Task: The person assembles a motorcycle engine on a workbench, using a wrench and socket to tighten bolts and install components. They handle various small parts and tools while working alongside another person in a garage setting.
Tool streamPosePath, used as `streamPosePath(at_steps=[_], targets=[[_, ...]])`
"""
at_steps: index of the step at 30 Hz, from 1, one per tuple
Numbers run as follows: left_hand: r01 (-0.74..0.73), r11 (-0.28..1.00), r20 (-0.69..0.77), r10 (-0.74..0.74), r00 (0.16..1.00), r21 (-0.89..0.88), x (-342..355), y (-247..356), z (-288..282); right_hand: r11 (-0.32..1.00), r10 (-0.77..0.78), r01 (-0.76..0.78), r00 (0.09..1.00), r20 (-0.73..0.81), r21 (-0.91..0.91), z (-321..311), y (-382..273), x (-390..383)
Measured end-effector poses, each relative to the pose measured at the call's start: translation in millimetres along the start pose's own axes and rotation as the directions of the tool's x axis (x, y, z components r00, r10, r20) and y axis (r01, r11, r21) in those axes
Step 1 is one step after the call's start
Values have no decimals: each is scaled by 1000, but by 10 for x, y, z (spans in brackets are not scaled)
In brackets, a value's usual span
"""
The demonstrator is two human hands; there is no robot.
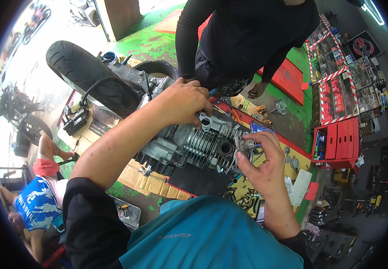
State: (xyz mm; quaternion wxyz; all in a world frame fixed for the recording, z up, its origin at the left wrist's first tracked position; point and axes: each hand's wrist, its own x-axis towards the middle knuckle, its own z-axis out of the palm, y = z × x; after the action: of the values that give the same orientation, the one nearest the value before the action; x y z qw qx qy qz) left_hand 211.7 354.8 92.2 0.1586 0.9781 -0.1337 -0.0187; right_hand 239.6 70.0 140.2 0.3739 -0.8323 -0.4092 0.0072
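Note:
A motorcycle engine [196,148] with a finned cylinder lies on the bench, a round open port in its head. My left hand [191,101] reaches over it with curled fingers beside a small metal flange [205,122]; what it grips is hidden. My right hand [261,161] has thumb and fingers closed around a metal fitting [243,145] at the engine's right end, just beside the port.
A co-worker in black [252,40] stands opposite. A rear tyre [75,67] is upper left. Loose tools [243,197] lie right of the engine; a red tool cabinet [337,148] is farther right. A person in blue [37,206] is lower left.

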Motion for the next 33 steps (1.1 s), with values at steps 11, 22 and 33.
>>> streamPosePath(at_steps=[11, 22, 33], targets=[[-119, 993, -6, 119, 993, -22, -12, 24, -8, 1000, 5, -5, 1000, 4, 8, 10, -14, 4], [-241, 960, 11, 245, 969, -144, 51, -29, 11, 999, 25, -25, 1000, 0, 20, -21, -16, -40], [-306, 929, -181, 272, 945, -206, -37, 85, -78, 998, 46, -44, 998, -43, 52, -70, 21, -105]])
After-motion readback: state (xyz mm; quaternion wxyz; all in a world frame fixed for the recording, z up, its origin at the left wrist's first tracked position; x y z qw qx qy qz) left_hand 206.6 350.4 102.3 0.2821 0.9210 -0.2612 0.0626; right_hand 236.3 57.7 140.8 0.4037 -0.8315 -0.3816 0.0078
